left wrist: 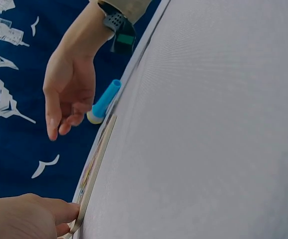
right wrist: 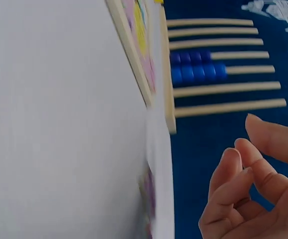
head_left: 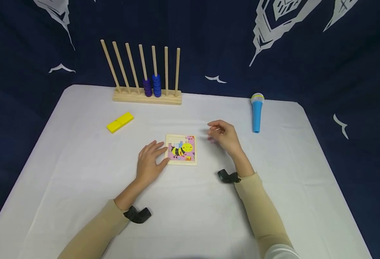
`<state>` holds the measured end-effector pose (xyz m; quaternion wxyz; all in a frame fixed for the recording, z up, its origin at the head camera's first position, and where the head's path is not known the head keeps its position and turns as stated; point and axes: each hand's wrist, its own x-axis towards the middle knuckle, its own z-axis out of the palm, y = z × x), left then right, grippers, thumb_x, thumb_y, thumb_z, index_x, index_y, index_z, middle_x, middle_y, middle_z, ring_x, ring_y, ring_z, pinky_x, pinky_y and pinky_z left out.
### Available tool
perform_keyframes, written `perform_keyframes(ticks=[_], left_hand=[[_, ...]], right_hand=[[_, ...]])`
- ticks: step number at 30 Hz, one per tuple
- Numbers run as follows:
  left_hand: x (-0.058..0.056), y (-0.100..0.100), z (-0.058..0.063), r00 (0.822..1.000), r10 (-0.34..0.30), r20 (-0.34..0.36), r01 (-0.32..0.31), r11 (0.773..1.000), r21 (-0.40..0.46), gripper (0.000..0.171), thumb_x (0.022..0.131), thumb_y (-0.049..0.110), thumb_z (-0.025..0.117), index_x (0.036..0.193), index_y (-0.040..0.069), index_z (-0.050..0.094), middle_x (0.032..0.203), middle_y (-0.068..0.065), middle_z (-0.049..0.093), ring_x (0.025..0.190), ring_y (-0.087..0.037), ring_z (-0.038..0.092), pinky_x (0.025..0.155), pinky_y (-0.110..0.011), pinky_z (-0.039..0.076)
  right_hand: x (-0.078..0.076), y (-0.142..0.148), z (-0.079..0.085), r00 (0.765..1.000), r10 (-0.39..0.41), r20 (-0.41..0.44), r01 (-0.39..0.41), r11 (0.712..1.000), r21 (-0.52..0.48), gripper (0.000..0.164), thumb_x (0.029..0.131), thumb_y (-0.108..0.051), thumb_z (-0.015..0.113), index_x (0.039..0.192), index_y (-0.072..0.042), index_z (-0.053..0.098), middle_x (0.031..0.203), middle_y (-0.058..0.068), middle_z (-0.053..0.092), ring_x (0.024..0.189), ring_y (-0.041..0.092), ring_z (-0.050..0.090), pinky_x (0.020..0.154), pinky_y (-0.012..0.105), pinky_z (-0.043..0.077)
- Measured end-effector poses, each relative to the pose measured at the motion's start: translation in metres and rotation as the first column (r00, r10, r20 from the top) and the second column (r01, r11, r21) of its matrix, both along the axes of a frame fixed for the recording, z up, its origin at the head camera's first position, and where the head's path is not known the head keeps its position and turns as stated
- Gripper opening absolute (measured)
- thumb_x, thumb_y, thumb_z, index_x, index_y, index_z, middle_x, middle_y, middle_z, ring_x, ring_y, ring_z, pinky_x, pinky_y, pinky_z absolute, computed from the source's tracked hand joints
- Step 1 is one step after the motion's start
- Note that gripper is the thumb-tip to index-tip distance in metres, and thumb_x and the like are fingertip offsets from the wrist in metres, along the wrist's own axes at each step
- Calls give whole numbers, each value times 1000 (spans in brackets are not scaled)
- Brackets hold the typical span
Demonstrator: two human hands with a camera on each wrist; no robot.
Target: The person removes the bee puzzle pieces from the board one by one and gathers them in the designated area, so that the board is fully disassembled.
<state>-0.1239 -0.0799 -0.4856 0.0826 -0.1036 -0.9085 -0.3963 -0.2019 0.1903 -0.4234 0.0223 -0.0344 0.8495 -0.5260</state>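
Square pink-and-yellow bee puzzle in pale wood [head_left: 180, 150] is lying at the head view's centre. I'm resting my left hand [head_left: 151, 161], fingers partly spread, against its left edge, apparently steadying it; right of centre, my right hand [head_left: 226, 137] is hovering, loosely curled around nothing, near a blurred purplish thing [right wrist: 149, 194].

You have a puzzle [head_left: 182, 150] with a rim of pale, matt wood round a smooth, printed face. The rack [head_left: 168, 100] is bare, smooth wood; its beads [head_left: 156, 86] look slightly glossy. Your mic [head_left: 256, 114] looks like smooth plastic. The yellow block [head_left: 120, 122] is smooth, its material unclear. White cloth [head_left: 190, 212], faintly creased, covers the table; the curtain [head_left: 193, 43] is matt, printed cloth. Your sleeves [head_left: 263, 208] are soft, matt fabric.
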Motion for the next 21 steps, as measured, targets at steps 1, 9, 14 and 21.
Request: perform_keyframes(ticks=[1,9,14,21], left_hand=[[0,0,0,1000,1,-2,-1,1000,-2,39,84,13,75,120,0,68,138,-15,57,140,-34,38,117,-55,20],[1,0,1,1000,2,9,-2,1000,-3,38,85,14,74,121,1,68,139,-14,57,140,-33,38,117,-54,20],[2,1,1,1000,3,-2,-3,1000,-1,39,84,14,75,120,0,68,138,-15,57,140,-35,38,117,-56,20],[2,2,-1,998,14,-53,-14,1000,4,39,81,11,75,116,-2,69,134,-18,59,136,-37,41,114,-58,23]], right_hand=[[0,-5,-2,1000,18,12,-18,1000,-14,30,87,-4,69,117,3,64,100,14,60,76,17,56,62,20,50],[-1,-36,-12,992,117,41,-116,993,-30,37,82,0,72,118,1,65,108,21,61,73,18,51,62,19,42],[0,-44,-15,989,138,48,-136,990,-36,38,81,0,72,118,0,65,108,20,63,74,16,52,62,20,43],[0,-48,-16,988,146,53,-144,989,-37,37,81,-1,74,117,-1,66,107,18,63,72,16,51,60,19,41]])
